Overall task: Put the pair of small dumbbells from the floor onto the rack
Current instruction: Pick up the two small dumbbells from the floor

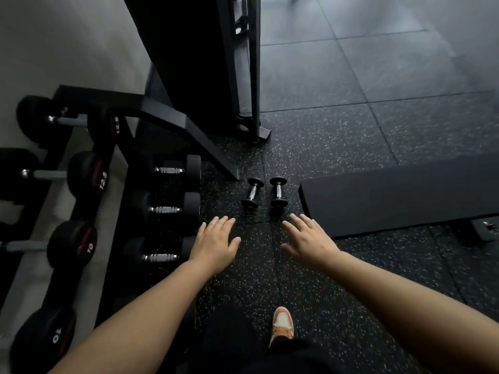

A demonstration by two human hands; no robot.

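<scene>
Two small black dumbbells with chrome handles lie side by side on the speckled rubber floor, the left dumbbell (252, 193) and the right dumbbell (278, 191). My left hand (216, 245) hovers palm down, fingers spread, short of the left one. My right hand (310, 238) is likewise spread and empty, just short of the right one. Neither hand touches a dumbbell. The black dumbbell rack (116, 168) stands to the left, its upper tiers holding larger dumbbells marked 12.5 and 10.
Three bigger dumbbells (167, 209) rest on the rack's lowest level beside my left hand. A black padded bench (399, 193) lies to the right of the small pair. A tall black machine frame (243, 76) stands behind. My orange shoe (282, 323) is below.
</scene>
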